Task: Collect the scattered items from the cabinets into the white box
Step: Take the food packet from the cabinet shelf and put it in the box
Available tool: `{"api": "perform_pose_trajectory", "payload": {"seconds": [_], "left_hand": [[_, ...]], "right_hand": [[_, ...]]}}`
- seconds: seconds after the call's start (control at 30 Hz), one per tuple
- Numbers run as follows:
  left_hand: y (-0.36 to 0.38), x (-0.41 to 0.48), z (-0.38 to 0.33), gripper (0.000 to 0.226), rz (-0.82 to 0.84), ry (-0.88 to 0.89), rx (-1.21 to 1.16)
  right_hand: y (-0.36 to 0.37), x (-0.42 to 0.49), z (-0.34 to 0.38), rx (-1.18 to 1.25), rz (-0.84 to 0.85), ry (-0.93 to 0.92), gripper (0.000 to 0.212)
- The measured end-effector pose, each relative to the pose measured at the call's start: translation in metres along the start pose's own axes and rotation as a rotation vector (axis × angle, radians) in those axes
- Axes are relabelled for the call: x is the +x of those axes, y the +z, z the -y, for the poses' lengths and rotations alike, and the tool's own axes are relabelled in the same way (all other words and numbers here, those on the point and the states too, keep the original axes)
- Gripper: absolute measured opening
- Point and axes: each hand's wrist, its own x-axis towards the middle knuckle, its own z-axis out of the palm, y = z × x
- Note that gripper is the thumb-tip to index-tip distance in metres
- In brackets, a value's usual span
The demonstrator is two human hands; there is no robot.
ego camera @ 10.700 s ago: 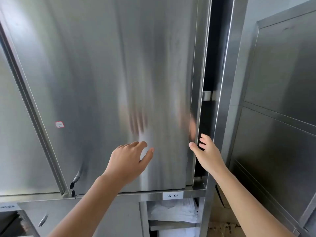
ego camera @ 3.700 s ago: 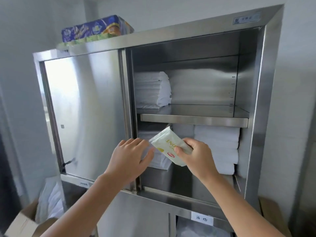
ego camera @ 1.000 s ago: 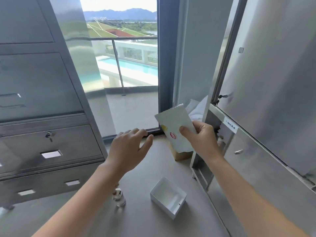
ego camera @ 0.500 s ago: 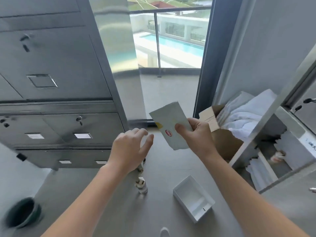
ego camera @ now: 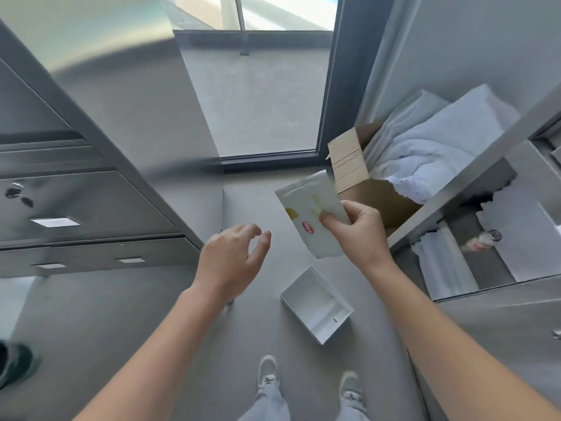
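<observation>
While right hand (ego camera: 358, 235) pinches packet (ego camera: 309, 205) edge, left hand (ego camera: 230, 265) fingers (ego camera: 253, 230) spread; white box (ego camera: 334, 328) open on floor (ego camera: 121, 314).

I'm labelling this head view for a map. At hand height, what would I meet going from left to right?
metal drawers → left hand → packet → right hand → open cabinet

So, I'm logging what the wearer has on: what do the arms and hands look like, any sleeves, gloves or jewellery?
Both forearms are bare to the frame edge, no sleeves. The left hand and right hand wear no gloves; no watch or ring is visible.
</observation>
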Motion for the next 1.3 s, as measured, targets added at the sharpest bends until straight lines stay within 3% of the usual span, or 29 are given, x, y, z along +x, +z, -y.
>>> {"api": "perform_pose_trajectory", "payload": {"seconds": [0.33, 0.7, 0.93, 1.3], "left_hand": [[0.097, -0.045, -0.044, 0.047, 0.041, -0.191, 0.022], [0.192, -0.081, -0.022, 0.037, 0.066, -0.259, -0.074], [0.313, -0.106, 0.034, 0.042, 0.086, -0.269, -0.009], [0.550, -0.083, 0.114, 0.043, 0.063, -0.231, -0.001]], "right_hand": [[-0.049, 0.015, -0.097, -0.022, 0.165, 0.078, 0.008], [-0.036, -0.001, -0.209, -0.045, 0.163, 0.134, 0.005], [0.008, -0.002, -0.343, -0.067, 0.194, 0.114, 0.008], [0.044, 0.056, -0.571, 0.022, 0.099, 0.026, 0.008]]}}
